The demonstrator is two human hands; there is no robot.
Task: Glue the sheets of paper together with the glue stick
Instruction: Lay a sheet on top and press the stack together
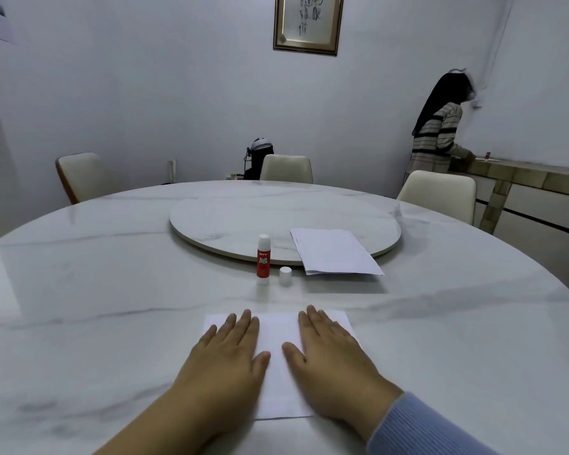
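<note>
A white sheet of paper [278, 372] lies flat on the marble table right in front of me. My left hand [225, 356] rests on its left half with the fingers straight and together. My right hand [332, 359] presses flat on its right half. Beyond the sheet a red and white glue stick [263, 259] stands upright with its cap off. The small white cap [285, 276] stands just to its right. A stack of white paper sheets [334, 251] lies further right, partly on the turntable.
A round marble turntable [230, 221] sits in the middle of the round table [79, 290]. Cream chairs [286, 168] stand around the far edge. A person in a striped top [439, 136] stands at a sideboard at the back right.
</note>
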